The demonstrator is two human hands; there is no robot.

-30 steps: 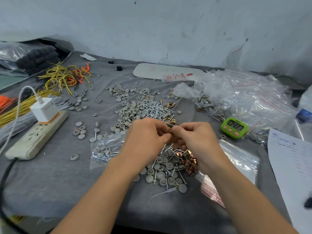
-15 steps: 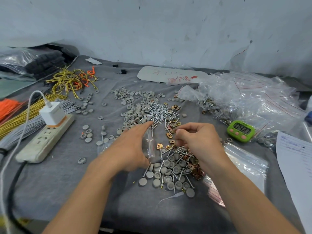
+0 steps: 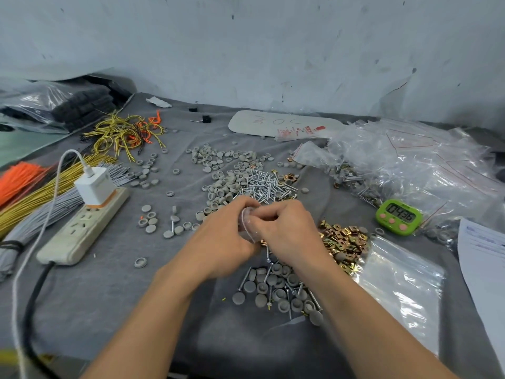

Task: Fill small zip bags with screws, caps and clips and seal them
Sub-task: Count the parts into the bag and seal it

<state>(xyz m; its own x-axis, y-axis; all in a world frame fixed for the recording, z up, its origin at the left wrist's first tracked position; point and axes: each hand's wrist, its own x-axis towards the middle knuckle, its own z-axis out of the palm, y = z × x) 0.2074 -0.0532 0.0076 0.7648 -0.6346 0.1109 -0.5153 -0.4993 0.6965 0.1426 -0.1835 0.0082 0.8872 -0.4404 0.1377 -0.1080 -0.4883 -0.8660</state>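
**Small zip bag gripped in both hands, mid-counter**

Far left of the counter (image 3: 109, 296): wire bundles (image 3: 35, 198) are laid flat, and a charger (image 3: 94, 188) is plugged into the power strip (image 3: 82, 228). Grey caps (image 3: 218, 160) are scattered far of centre, with a screw pile (image 3: 262, 184) just beside them. At centre, the small zip bag (image 3: 247, 224) is held off the counter. Fingers of the left hand (image 3: 221, 239) are curled round it; fingers of the right hand (image 3: 287, 231) are pinched on its near-right edge. Bag contents cannot be told. A mixed pile of caps and screws (image 3: 276, 291) lies near the wrists. Right of that are the brass clips (image 3: 344, 239), a green timer (image 3: 397, 217) and a stack of empty bags (image 3: 401, 280).
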